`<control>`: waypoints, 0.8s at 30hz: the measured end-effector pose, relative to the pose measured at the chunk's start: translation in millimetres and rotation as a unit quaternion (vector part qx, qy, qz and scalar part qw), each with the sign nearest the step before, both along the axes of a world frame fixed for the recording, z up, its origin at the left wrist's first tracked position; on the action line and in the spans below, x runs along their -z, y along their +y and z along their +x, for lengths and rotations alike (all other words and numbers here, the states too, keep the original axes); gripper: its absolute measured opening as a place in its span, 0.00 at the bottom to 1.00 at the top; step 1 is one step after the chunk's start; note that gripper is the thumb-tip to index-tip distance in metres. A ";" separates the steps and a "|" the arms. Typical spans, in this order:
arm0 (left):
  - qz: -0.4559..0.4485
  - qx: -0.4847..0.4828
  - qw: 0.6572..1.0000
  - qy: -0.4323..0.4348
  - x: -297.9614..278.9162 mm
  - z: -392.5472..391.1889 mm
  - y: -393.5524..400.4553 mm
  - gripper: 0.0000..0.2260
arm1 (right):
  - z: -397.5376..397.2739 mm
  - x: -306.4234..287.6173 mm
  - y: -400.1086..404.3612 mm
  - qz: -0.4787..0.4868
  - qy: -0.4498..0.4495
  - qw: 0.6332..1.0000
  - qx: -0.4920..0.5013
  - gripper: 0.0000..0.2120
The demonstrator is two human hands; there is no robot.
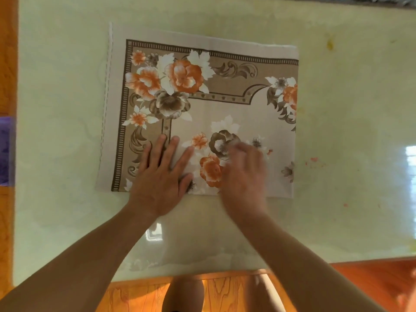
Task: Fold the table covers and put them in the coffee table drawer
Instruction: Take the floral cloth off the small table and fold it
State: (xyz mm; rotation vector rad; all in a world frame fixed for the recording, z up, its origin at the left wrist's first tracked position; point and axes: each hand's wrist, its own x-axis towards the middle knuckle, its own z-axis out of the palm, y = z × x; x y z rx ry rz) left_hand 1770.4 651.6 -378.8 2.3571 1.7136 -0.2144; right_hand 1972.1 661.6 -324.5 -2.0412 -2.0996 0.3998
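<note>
No grip was closed on anything by the left hand [158, 176]: it was laid flat, palm down, on the folded table cover [202, 109], with its fingers straight and spread and its thumb stretched out to the side. The right hand [244, 174] was placed on the same cover just beside the left, but it was smeared by motion blur, so whether its fingers were straight or curled, and whether any cloth was pinched, could not be told. Both hands were set on the near part of the cover, close to its near edge, and both bare forearms were stretched in from the bottom of the view.

The table cover was spread as a flat, roughly square fold on the counter [337, 131], a little left of the middle. A beige ground was printed with orange, white and brown flowers, and a dark patterned border was shown along its left and far sides. A white stitched hem was seen down the left edge.

The counter's surface was pale yellow-green and glossy, with window light reflected on the right and small reddish specks near the cover's right side. An orange wooden floor [225, 293] was seen beyond the near edge, where 2 knees were visible.
</note>
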 end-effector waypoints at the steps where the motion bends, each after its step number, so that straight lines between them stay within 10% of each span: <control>1: 0.002 0.001 1.000 0.001 1.0 -0.2 -1.0 0.29 | -28.0 2.6 0.9 -0.024 0.016 0.997 -0.069 0.20; 24: 0.022 -0.076 0.997 -0.005 -22.8 29.1 7.6 0.24 | 156.5 49.4 1.3 -0.121 -0.153 0.975 -0.108 0.35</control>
